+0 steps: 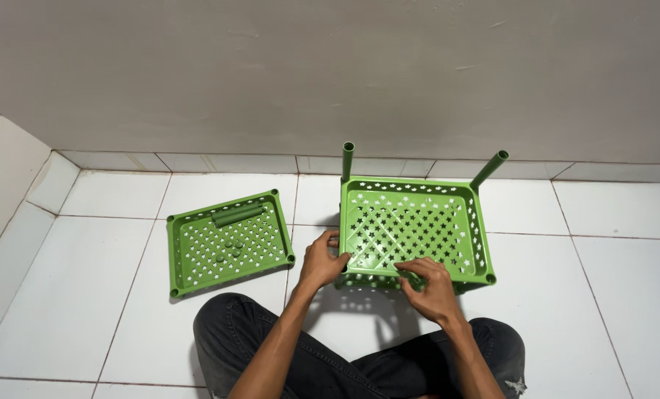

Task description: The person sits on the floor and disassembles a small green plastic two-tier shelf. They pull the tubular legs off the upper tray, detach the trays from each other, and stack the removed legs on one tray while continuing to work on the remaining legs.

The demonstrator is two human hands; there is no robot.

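A green plastic rack (411, 229) with star-shaped holes stands on the white tiled floor in front of me. Two green tubes stick up from its far corners, one at the left (347, 159) and one at the right (490, 169), the right one tilted. My left hand (321, 260) grips the near left corner of the top tray. My right hand (432, 287) rests on the tray's near edge, fingers pinched over a small green piece that I cannot make out. A lower tier shows beneath the near edge.
A second green tray (228, 241) lies flat on the floor to the left, with a loose green tube (238, 215) and small round green caps (232, 244) in it. A grey wall runs behind. My crossed legs in dark jeans (330, 362) are at the bottom.
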